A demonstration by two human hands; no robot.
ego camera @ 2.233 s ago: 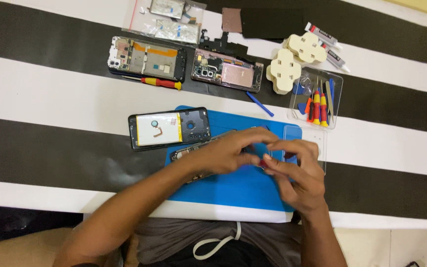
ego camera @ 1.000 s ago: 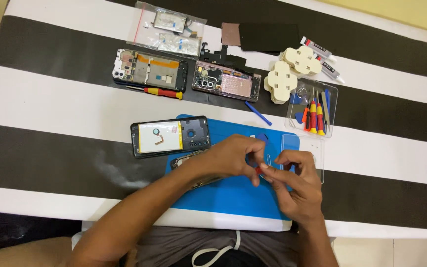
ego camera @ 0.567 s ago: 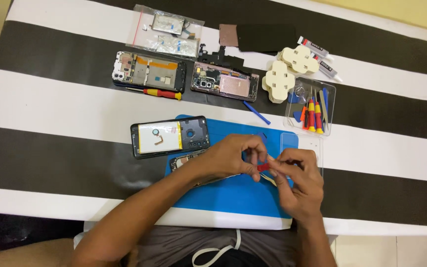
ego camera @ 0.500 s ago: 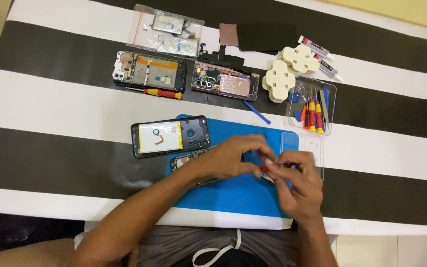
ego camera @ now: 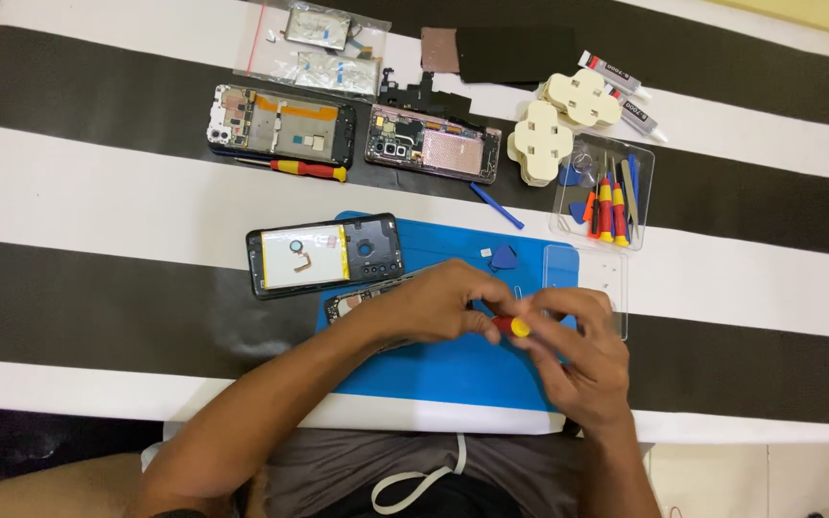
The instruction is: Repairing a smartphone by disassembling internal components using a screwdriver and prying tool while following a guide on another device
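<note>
Over the blue mat [ego camera: 434, 374], your hands have closed in: right hand [ego camera: 582, 360] pinching the red-and-yellow screwdriver [ego camera: 509, 326], left hand [ego camera: 434, 302] pressing the opened phone [ego camera: 362, 304] flat.

1. Bright, even overhead light floods the striped table [ego camera: 98, 201]; shadows are faint.
2. Mild glare at two o'clock on the clear plastic tray [ego camera: 643, 163].
3. Focus is sharp, with slight softness at the fingertips.

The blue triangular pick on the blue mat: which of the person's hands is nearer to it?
Left. The left hand lies just below and left of the blue triangular pick; the right hand sits lower and to the right, farther off.
</note>
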